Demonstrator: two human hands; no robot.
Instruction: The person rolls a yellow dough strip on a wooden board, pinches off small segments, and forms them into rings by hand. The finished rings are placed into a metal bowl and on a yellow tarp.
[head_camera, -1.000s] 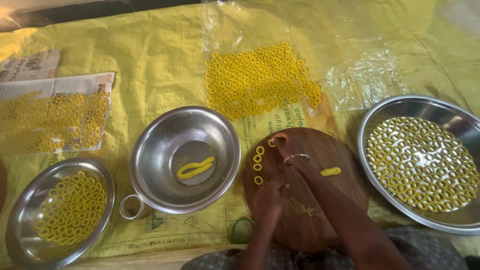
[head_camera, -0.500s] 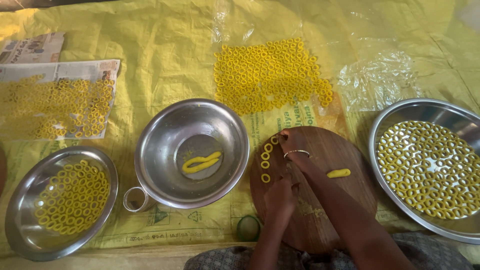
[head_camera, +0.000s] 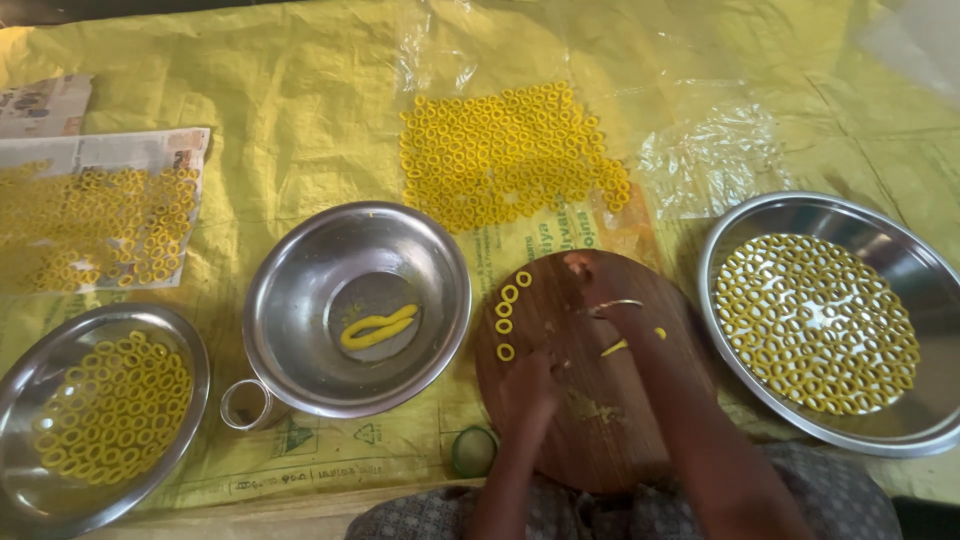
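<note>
The right hand (head_camera: 610, 300) lies flat on the round wooden board (head_camera: 590, 430), fingers stretched toward its far edge and a thin bangle at the wrist; it grips nothing, though a short yellow dough strip (head_camera: 617, 347) lies against its wrist side. The left hand (head_camera: 532, 385) rests near the board's middle with fingers curled; whether it pinches any dough I cannot tell. A row of four small dough rings (head_camera: 510, 310) stands along the board's left edge, just beside the left hand.

To shape well here, the strip seems best rolled evenly under the flat fingers and joined into a ring clear of that row, so the finished ones are not squashed.

Left of the board stands a steel bowl (head_camera: 300, 300) holding a looped dough rope (head_camera: 378, 327), with a small steel cup (head_camera: 243, 405) touching its near rim. Right of the board a wide steel tray (head_camera: 900, 420) carries many rings. Beyond the board, a large patch of rings (head_camera: 500, 155) dries on the yellow sheet (head_camera: 300, 120). At the sheet's left edge lie a newspaper (head_camera: 100, 150) and another steel plate (head_camera: 20, 400), both with rings.
</note>
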